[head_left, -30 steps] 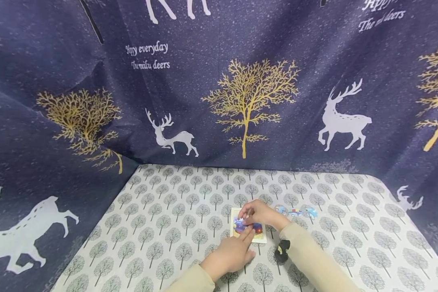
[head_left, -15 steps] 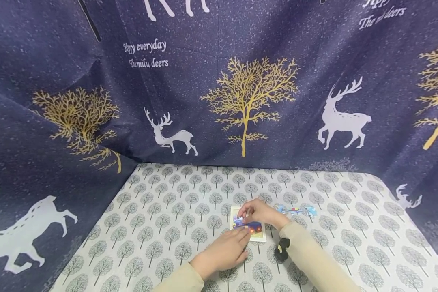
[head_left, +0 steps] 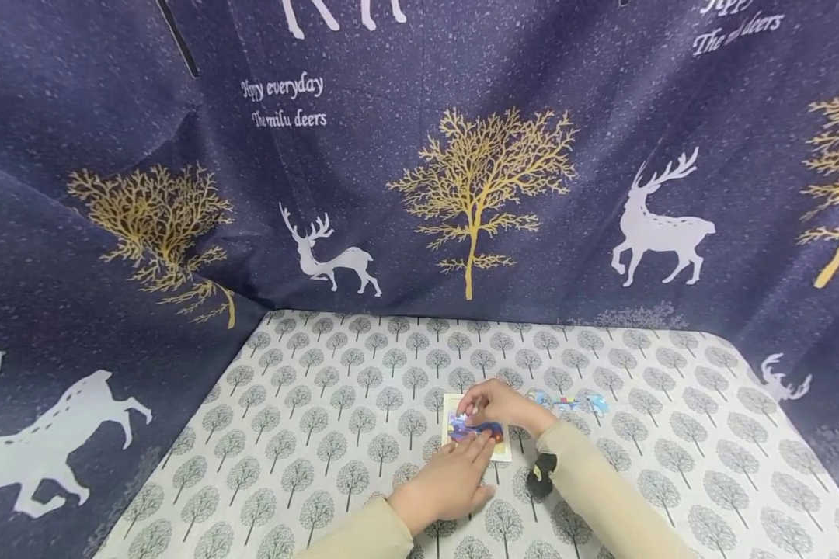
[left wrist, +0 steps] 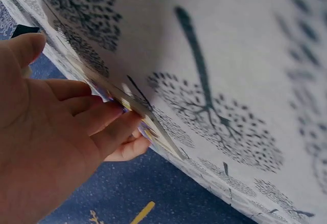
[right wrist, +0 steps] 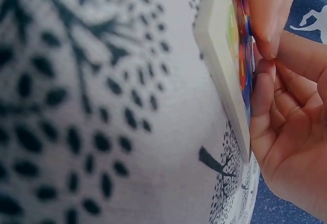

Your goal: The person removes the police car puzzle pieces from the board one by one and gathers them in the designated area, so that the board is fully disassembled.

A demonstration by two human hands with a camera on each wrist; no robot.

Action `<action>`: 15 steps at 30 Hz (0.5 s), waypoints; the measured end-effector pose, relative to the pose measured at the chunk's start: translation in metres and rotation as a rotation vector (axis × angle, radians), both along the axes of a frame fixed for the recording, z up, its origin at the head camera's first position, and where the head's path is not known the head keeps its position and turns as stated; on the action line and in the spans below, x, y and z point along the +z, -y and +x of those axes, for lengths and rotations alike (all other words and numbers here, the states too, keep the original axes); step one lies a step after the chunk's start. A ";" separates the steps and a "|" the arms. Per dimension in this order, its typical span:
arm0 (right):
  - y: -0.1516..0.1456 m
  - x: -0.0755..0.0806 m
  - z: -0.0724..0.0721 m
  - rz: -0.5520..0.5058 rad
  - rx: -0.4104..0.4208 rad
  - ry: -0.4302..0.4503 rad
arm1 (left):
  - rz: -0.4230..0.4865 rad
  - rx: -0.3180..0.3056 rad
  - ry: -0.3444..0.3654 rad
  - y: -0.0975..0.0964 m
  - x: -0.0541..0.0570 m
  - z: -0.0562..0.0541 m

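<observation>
A small flat picture board (head_left: 502,453) with a cream border and a blue and red vehicle picture lies on the cloth, in the middle of the head view. My left hand (head_left: 450,480) rests on its lower part with fingers stretched out; the left wrist view shows these fingertips (left wrist: 127,124) touching the board's face. My right hand (head_left: 505,405) has curled fingers at the upper part, thumb and forefinger pinching a small pale-blue puzzle piece (head_left: 462,418), mostly hidden. In the right wrist view, those fingers (right wrist: 263,93) meet close against the board's surface.
Several loose light-blue puzzle pieces (head_left: 566,403) lie right of the board, beyond the right forearm. A black object (head_left: 541,475) sits at the right wrist. The tree-print tablecloth (head_left: 308,458) ends at a dark blue deer-print curtain (head_left: 405,256) behind and left.
My left hand slid back toward the lower left, uncovering more of the picture, then came forward again onto it. My right hand keeps its place at the board's upper part.
</observation>
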State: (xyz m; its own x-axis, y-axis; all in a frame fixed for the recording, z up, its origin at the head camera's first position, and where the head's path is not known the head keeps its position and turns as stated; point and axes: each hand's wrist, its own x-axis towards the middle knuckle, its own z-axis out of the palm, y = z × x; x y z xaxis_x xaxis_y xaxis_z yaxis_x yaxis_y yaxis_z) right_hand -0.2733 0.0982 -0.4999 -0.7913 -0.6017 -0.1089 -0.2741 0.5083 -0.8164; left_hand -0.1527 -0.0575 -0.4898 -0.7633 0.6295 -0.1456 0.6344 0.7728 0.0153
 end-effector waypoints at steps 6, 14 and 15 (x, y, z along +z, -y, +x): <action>-0.001 -0.002 -0.001 0.000 0.007 -0.013 | 0.012 0.069 0.042 -0.007 -0.001 0.003; -0.002 0.006 0.001 -0.069 -0.012 0.067 | 0.004 0.114 0.052 -0.011 0.000 0.004; -0.002 0.006 0.000 -0.081 -0.015 0.083 | -0.001 0.116 0.052 -0.011 0.000 0.004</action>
